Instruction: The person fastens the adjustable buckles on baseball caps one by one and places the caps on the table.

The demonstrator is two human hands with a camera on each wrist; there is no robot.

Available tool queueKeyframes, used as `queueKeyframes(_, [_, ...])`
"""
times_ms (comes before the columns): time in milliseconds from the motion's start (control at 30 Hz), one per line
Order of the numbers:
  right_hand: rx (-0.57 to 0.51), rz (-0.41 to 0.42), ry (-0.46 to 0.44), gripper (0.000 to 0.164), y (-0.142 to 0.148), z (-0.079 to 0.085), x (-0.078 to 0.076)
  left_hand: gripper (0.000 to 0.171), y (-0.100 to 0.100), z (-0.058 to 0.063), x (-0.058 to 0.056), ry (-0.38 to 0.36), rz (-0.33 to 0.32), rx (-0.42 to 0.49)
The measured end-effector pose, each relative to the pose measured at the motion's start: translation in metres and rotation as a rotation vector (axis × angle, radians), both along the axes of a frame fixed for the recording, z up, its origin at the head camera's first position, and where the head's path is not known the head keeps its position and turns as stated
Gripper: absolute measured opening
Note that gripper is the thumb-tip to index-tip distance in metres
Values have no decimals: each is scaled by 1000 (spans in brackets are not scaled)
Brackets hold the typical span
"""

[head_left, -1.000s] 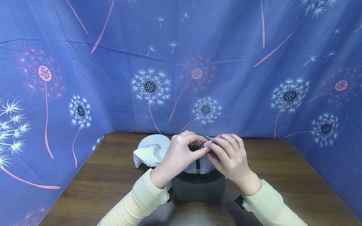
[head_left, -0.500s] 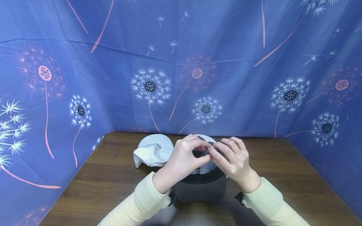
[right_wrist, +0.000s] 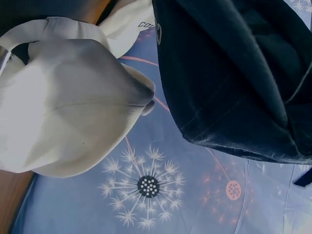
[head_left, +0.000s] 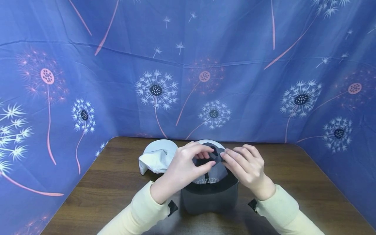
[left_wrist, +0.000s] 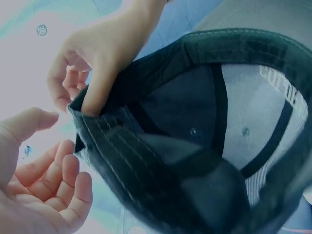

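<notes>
A dark grey cap hangs between my hands, brim toward me and inside facing up, with lettering showing in its crown. My right hand pinches the back edge of it; in the left wrist view that thumb lies inside the sweatband. Beside the same edge, my left hand has its thumb and fingers spread apart, with a gap between them and the cap. In the right wrist view the dark cap fills the upper right, and my right hand is out of sight.
A white cap with dark lettering lies at the back left of the brown wooden table. Another white cap is beyond the grey one, mostly hidden in the head view. A blue dandelion-print cloth hangs behind and along both sides.
Both hands were pinching the back edge, with a small pale piece showing between them. My left fingers have since parted and drawn left, and the grey cap has come slightly nearer.
</notes>
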State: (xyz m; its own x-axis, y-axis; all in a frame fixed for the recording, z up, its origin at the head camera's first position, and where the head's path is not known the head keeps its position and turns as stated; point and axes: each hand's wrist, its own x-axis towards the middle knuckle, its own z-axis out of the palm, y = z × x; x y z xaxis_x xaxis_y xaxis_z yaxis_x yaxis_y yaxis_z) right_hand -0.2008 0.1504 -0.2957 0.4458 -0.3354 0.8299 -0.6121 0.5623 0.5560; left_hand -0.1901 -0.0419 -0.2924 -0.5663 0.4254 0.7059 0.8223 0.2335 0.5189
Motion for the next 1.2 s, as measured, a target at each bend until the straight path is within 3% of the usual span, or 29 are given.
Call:
queueKeyframes(400, [24,-22,-12,17,8,-6,-1,19,-19,-11,-11,-67,97,-21])
queueKeyframes(833, [12,-19,-1,16,8,-1,3,27,-37,-35,-25,-309,162,-184])
queueKeyframes(1000, [14,-7,1,18,5,4,6,37,-41,-50,-34,-435,112,-238])
queueKeyframes(1200, [9,-2,2,19,3,7,9,41,-40,-69,-43,-651,16,-259])
